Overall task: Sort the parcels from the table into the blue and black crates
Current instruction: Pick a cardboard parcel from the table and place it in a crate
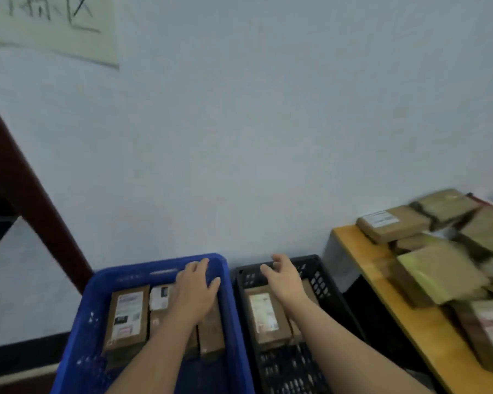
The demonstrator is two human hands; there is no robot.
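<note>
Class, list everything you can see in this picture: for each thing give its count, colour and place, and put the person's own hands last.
Blue plastic crate: one, blue, on the floor at left, against the wall.
Black plastic crate: one, black, right beside the blue one.
Brown cardboard parcels in the blue crate: at least three, brown with white labels.
Brown parcels in the black crate: at least two, one labelled.
Parcel pile: several, brown, blurred, on the table.
Yellow wooden table: one, at right.
Paper sign: one, pale, handwritten, on the wall.
Dark red-brown beam: one, slanted, far left.
Left hand: open, over the blue crate.
Right hand: open, over the black crate.
</note>
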